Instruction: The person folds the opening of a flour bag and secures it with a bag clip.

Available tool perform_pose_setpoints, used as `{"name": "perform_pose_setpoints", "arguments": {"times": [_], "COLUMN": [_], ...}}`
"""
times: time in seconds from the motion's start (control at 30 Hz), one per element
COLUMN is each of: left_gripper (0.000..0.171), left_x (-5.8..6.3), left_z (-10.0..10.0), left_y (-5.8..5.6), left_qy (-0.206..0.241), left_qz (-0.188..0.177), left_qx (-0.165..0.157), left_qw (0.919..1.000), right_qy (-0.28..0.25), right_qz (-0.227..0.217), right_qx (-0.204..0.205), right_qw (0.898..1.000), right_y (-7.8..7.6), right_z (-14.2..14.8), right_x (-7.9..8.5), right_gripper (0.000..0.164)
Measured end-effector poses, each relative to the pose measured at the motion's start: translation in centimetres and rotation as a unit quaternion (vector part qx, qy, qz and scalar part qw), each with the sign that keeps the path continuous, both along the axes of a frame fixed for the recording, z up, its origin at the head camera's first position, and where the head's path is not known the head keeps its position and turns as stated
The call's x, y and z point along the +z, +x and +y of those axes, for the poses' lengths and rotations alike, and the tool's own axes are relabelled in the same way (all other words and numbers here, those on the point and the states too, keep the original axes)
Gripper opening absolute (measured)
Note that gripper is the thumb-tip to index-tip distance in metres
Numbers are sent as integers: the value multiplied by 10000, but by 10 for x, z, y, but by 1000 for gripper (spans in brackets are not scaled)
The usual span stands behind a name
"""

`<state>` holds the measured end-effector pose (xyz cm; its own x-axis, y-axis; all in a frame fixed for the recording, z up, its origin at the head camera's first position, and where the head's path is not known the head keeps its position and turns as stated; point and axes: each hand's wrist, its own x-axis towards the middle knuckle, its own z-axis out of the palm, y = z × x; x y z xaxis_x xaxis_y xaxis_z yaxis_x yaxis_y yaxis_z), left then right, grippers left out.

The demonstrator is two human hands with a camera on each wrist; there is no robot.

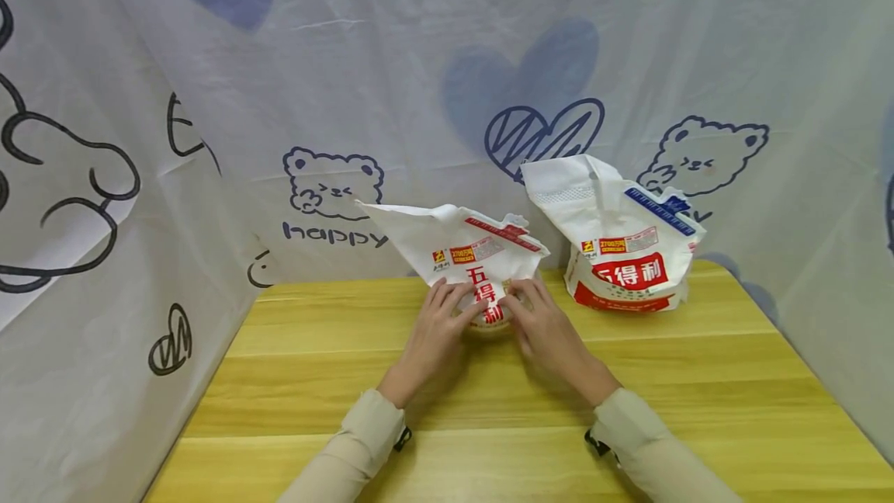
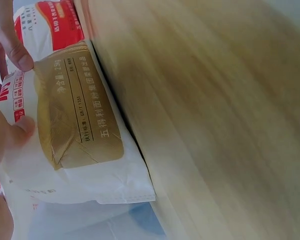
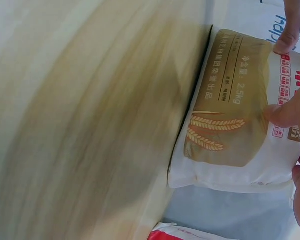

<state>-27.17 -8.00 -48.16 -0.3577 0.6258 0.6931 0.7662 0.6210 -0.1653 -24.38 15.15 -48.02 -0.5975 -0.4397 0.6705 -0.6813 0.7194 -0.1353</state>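
Note:
A white flour bag [image 1: 461, 254] with red lettering stands at the back of the wooden table, its loose top leaning to the left. My left hand [image 1: 443, 313] grips the left part of its front, and my right hand [image 1: 545, 324] grips the right part. Both thumbs lie on the printed face, pointing toward each other. In the wrist views, the bag's lower front carries a gold panel [image 2: 80, 110], with wheat ears [image 3: 210, 127] printed on it. Some fingertips are hidden by the hands and the bag's folds.
A second white flour bag [image 1: 628, 254], with a blue strip and red print, stands to the right. Its top leans left too. The wooden table [image 1: 314, 379] reaches back to a hanging cloth [image 1: 391, 99] printed with bears and hearts.

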Motion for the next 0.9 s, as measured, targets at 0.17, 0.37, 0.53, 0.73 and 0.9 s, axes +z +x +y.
{"name": "perform_pose_setpoints", "arguments": {"times": [0.17, 0.37, 0.53, 0.73, 0.9], "left_gripper": [61, 56, 54, 51, 49], "left_x": [1, 1, 2, 1, 2], "left_z": [0, 4, 7, 10, 12], "left_y": [-4, -8, -13, -18, -22], "left_qy": [58, 151, 214, 296, 383], "left_qz": [-138, -107, -112, -308, -390], "left_qx": [-68, -34, 45, 207, 206], "left_qw": [9999, 9998, 9997, 9989, 9983], "right_qy": [-75, -150, -178, -247, -344], "right_qz": [10, 55, 35, -51, -97], "right_qx": [58, 60, -38, -74, -89], "right_qw": [10000, 9999, 9998, 9997, 9993], "right_y": [-5, -10, -16, -25, -29], "right_z": [-1, 0, 0, -2, -2], "right_x": [-1, 0, -2, -4, -4], "right_gripper": [31, 33, 37, 39, 40]}}
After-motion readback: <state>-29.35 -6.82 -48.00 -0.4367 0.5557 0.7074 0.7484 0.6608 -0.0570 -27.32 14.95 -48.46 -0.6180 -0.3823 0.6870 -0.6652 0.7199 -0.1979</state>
